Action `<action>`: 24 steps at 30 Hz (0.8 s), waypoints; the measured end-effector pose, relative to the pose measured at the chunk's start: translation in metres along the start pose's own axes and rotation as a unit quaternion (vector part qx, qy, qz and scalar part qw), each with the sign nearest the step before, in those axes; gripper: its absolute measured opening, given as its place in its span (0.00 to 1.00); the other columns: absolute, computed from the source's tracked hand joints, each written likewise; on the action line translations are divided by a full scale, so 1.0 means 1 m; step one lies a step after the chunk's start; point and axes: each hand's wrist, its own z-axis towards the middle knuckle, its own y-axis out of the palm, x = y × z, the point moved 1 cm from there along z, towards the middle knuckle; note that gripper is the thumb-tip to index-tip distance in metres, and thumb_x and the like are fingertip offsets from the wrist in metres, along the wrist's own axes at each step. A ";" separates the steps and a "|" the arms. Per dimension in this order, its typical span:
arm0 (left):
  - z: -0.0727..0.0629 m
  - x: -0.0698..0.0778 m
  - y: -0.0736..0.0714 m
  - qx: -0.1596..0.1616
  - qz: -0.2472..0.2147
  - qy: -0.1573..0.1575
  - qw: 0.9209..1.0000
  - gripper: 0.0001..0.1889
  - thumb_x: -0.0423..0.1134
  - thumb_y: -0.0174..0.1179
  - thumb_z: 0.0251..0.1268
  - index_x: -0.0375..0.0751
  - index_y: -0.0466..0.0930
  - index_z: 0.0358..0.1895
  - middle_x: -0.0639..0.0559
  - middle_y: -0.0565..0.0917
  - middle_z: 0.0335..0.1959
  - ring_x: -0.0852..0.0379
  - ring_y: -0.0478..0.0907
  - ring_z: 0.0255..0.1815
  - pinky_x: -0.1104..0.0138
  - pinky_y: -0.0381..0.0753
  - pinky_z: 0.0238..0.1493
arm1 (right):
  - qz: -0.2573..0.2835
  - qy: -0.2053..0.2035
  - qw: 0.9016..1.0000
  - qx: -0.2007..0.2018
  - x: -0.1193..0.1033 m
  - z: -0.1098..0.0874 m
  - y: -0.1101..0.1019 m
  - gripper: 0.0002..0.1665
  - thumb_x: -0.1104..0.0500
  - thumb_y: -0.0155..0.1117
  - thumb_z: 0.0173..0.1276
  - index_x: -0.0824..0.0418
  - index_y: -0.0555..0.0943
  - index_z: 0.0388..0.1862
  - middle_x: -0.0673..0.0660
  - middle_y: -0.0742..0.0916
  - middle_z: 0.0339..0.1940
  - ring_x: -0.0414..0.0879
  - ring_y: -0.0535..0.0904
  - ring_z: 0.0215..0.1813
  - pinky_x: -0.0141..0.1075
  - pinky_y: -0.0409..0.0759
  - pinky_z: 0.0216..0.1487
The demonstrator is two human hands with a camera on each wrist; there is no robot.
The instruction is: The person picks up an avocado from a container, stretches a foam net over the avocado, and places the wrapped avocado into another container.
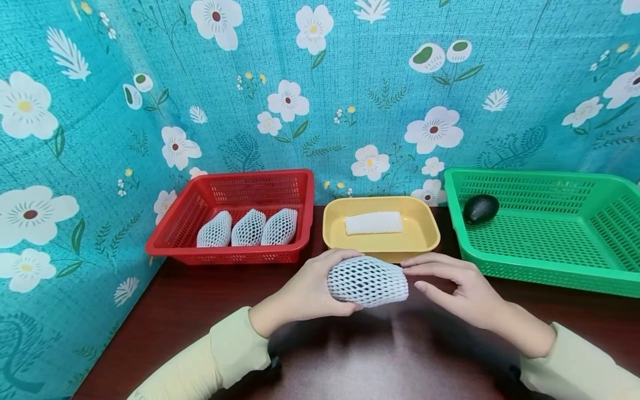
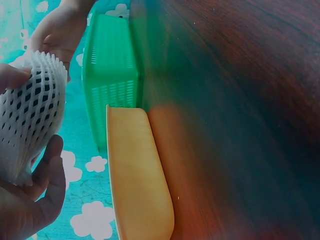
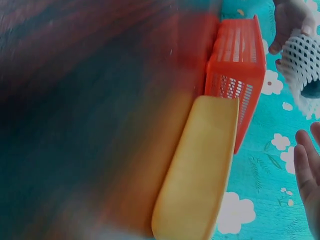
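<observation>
My left hand (image 1: pixel 312 286) grips a white foam net sleeve (image 1: pixel 367 281) above the table, thumb on the near side. Something dark shows through the mesh, and the right wrist view shows a dark, smooth fruit (image 3: pixel 312 89) inside the sleeve's open end. Close to that end is my right hand (image 1: pixel 465 289), its fingers extended and holding nothing; the right wrist view shows a gap between its fingers (image 3: pixel 304 165) and the net. A dark avocado (image 1: pixel 481 209) lies at the left end of the green basket (image 1: pixel 530 266). One flat white foam net (image 1: pixel 373 223) lies in the yellow tray (image 1: pixel 332 241).
At the left stands a red basket (image 1: pixel 230 255) with several net-wrapped fruits (image 1: pixel 248 228) in a row. The yellow tray sits between the red and green baskets. A blue flowered cloth (image 1: pixel 350 100) hangs behind them, and the dark brown table (image 1: pixel 200 300) reaches toward me.
</observation>
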 end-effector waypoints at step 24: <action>0.001 0.013 -0.013 -0.003 -0.009 0.037 0.999 0.40 0.38 0.81 0.47 0.50 0.74 0.68 0.59 0.79 0.59 0.60 0.75 0.57 0.65 0.83 0.52 | -0.149 -0.075 0.986 0.028 0.022 0.004 -0.060 0.28 0.39 0.58 0.78 0.61 0.88 0.52 0.54 0.87 0.54 0.33 0.76 0.62 0.19 0.66 0.63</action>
